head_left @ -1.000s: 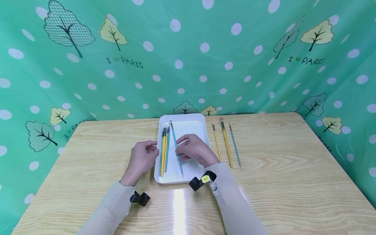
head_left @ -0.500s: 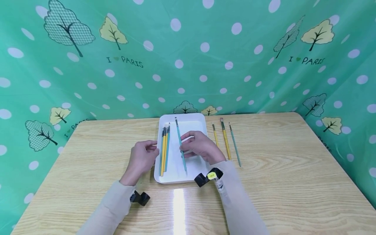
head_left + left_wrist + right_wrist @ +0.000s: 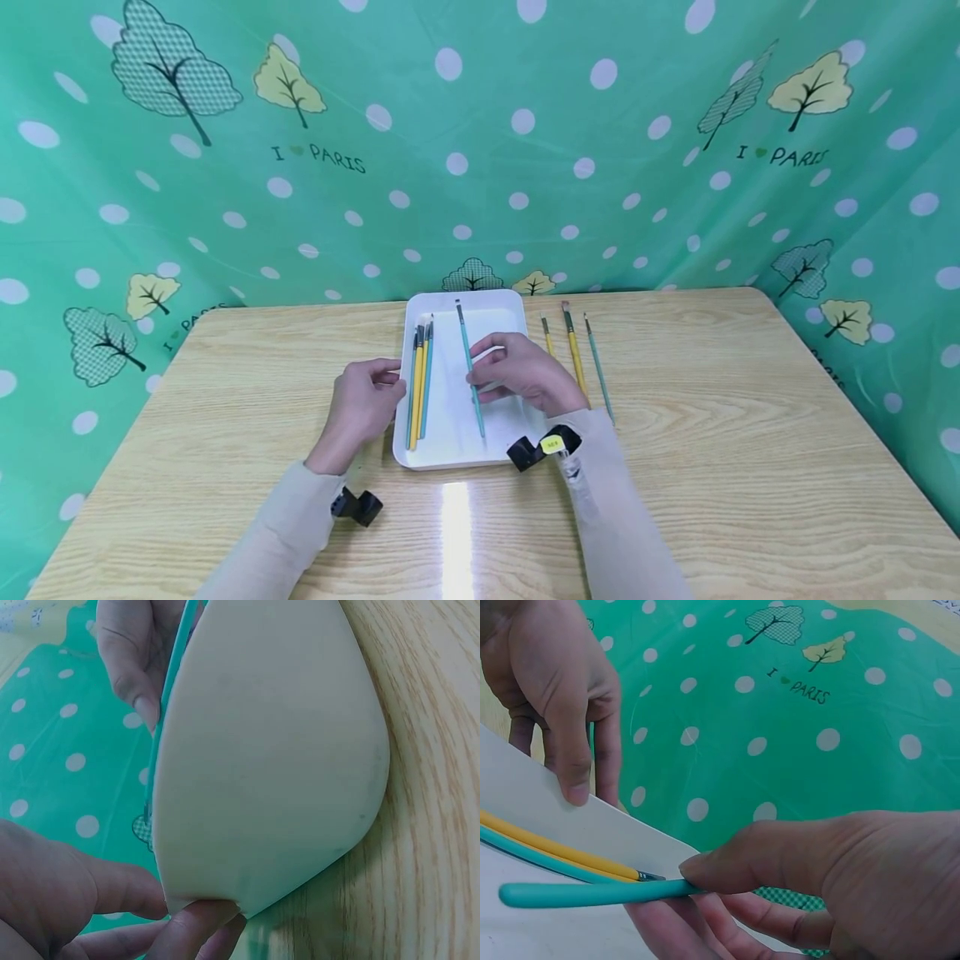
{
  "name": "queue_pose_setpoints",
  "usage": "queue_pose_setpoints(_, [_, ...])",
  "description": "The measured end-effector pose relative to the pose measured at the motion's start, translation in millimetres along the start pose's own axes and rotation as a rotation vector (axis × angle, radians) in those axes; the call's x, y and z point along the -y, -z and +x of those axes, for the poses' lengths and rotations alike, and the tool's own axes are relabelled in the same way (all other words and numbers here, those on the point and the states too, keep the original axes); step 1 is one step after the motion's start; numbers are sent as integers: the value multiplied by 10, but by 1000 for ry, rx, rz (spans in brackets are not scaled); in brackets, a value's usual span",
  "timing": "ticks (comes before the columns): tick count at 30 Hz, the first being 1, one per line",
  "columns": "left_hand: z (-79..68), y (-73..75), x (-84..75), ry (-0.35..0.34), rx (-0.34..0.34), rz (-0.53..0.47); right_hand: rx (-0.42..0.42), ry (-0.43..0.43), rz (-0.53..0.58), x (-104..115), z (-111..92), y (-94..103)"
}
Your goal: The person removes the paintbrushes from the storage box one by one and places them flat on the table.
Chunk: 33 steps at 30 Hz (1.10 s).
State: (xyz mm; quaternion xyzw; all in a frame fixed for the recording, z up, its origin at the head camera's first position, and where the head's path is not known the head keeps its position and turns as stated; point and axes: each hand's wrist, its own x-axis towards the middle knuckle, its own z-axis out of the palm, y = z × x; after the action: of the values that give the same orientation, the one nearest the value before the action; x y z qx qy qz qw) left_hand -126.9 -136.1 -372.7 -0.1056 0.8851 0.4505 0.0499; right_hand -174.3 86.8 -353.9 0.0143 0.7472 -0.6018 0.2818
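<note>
In the head view my left hand (image 3: 367, 404) grips the left rim of a white tray (image 3: 497, 321), thumb on the inner side and fingers outside. The left wrist view shows the tray's pale outer side (image 3: 270, 750) with those fingertips at its edge. My right hand (image 3: 528, 375) pinches a thin teal paintbrush (image 3: 463, 333) between thumb and fingers over the middle of the tray, bristles pointing away from me. Its rounded handle end (image 3: 570, 894) fills the front of the right wrist view. Along the tray's left wall lie several yellow and teal paintbrushes (image 3: 418, 383), side by side.
On the wooden table (image 3: 712, 467), right of the tray, lie a thin yellow paintbrush (image 3: 547, 333), a thicker yellow one (image 3: 575, 354) and a teal one (image 3: 598, 367), partly behind my right arm. A green dotted curtain (image 3: 487, 225) hangs along the table's back edge.
My right hand has carried the teal paintbrush rightward, away from the row of brushes and over the tray's middle. My left hand has stayed at the tray's rim.
</note>
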Motion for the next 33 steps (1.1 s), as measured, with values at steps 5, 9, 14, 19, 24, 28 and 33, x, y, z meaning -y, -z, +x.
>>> queue_pose_setpoints(5, [2, 0, -5, 1, 1, -3, 22, 9, 4, -12, -21, 75])
queue_pose_setpoints(9, [2, 2, -11, 4, 1, -3, 20, 7, 2, -10, -34, 124])
queue_pose_setpoints(14, [-13, 9, -20, -5, 1, 3, 15, -1, -4, -7, -45, 174])
queue_pose_setpoints(19, [-14, 12, -22, -11, -2, 10, 31, 22, -7, -14, -64, 236])
queue_pose_setpoints(24, [-9, 8, -19, -12, -7, 17, 43, 28, -10, -21, -87, 297])
queue_pose_setpoints(28, [-6, 5, -17, -14, -11, 22, 53, 46, -5, -33, -108, 351])
queue_pose_setpoints(33, [-5, 7, -19, -15, -9, 22, 44, 43, 0, -45, -129, 418])
